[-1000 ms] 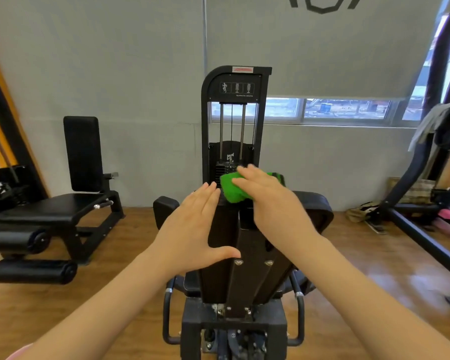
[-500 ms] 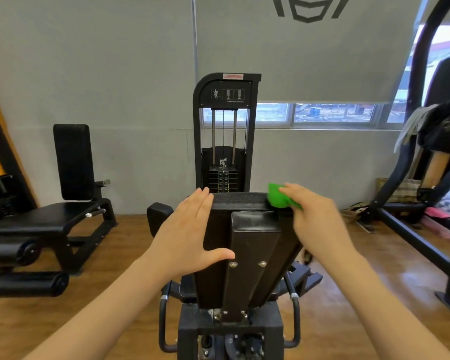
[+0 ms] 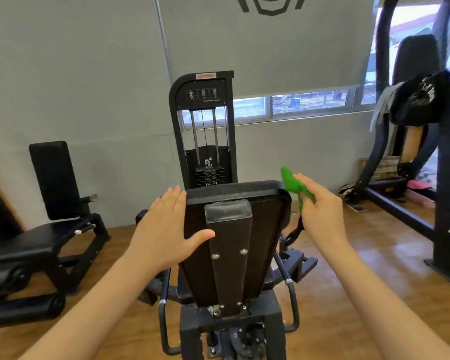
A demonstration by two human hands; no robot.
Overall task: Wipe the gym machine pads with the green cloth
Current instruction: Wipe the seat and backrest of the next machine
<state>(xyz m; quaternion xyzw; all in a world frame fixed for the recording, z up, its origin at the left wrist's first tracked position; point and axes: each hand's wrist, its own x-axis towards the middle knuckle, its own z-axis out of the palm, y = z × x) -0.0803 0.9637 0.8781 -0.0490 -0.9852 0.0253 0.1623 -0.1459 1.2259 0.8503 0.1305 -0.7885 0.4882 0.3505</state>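
Wooden floor (image 3: 374,255), grey wall, one low window (image 3: 309,103) behind the back pad (image 3: 234,193). One green cloth (image 3: 292,183) — pinched in the right hand (image 3: 320,211) just right of the pad's top corner. Left hand (image 3: 164,229) flat, fingers straight, against the pad's left edge. One bench (image 3: 50,203) far left.

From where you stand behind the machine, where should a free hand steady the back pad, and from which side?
Take the back pad at its upper left edge, coming from the left, as the left hand does: that edge is bare, while the green cloth in the right hand is at the right corner.
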